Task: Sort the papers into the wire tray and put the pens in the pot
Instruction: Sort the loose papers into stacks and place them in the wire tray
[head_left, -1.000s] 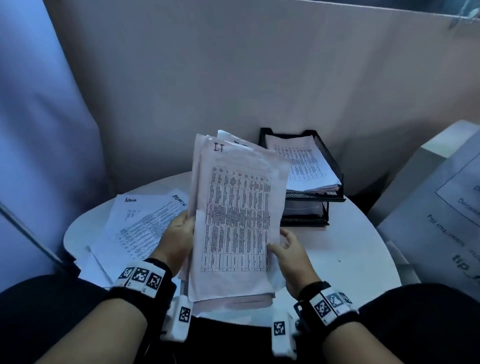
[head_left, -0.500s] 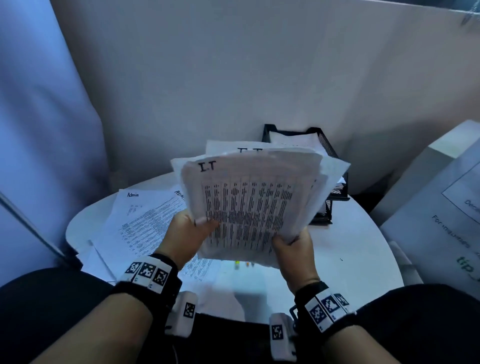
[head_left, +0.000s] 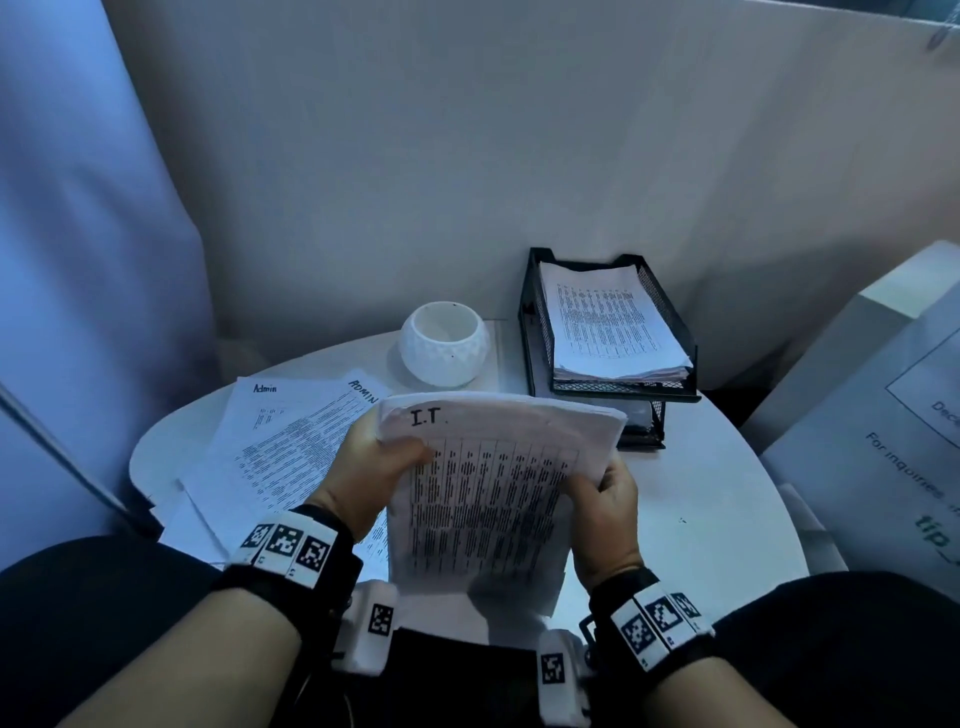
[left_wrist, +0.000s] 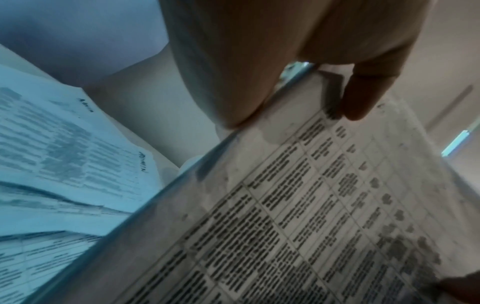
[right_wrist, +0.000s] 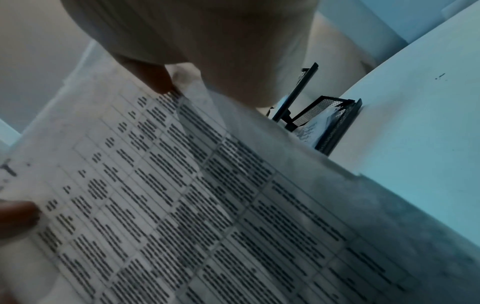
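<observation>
Both hands are gripping a thick stack of papers (head_left: 493, 493) headed "I.T.", holding it above the near edge of the round white table (head_left: 717, 499). The left hand (head_left: 371, 480) is clasping the left edge, thumb curled over the top sheet and fingers (left_wrist: 361, 98) pinching it; the right hand (head_left: 605, 519) is clasping the right edge the same way. A black wire tray (head_left: 530, 332) is sitting at the table's back right, its upper tier holding printed sheets. A white pot (head_left: 444, 345) is standing just left of it. Sheets marked "Admin" (head_left: 291, 447) are lying spread on the left.
</observation>
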